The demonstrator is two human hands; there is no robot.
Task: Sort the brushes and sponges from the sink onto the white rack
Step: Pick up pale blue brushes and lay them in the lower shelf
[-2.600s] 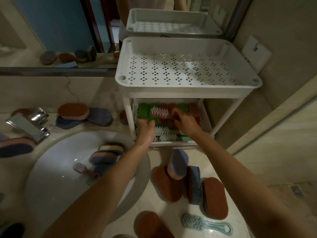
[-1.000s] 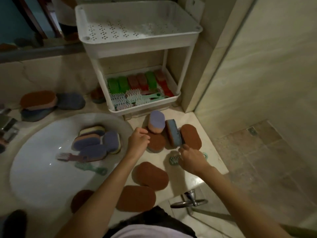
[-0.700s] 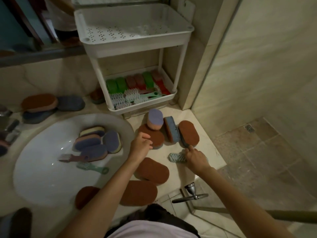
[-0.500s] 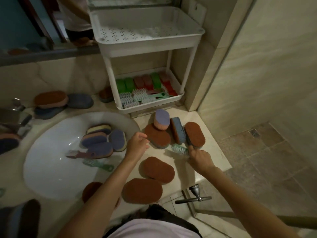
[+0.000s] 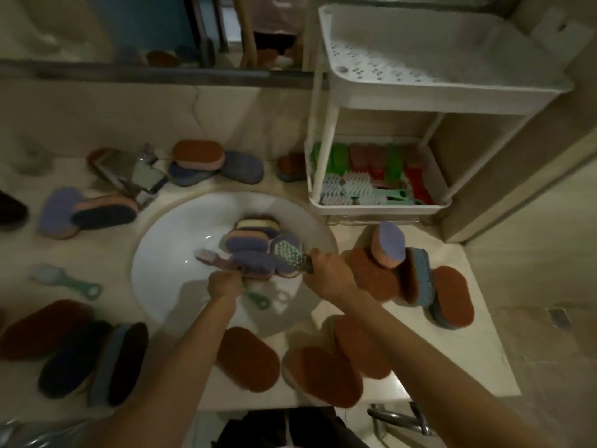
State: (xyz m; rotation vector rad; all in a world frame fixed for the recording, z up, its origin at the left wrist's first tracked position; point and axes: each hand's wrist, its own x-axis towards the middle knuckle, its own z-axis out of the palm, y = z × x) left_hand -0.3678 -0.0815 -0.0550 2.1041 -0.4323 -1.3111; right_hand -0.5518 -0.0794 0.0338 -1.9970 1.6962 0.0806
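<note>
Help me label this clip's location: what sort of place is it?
Likely a bathroom: a white sink set in a stone counter, a chrome tap at its rim, a mirror above.

A single wide-angle camera worn on the person's head looks forward and steeply down from close above the counter (image 5: 452, 350), taking in the sink (image 5: 168, 286) at the centre, the white rack (image 5: 381, 207) at the far right, and the mirror (image 5: 129, 27) along the far edge.
</note>
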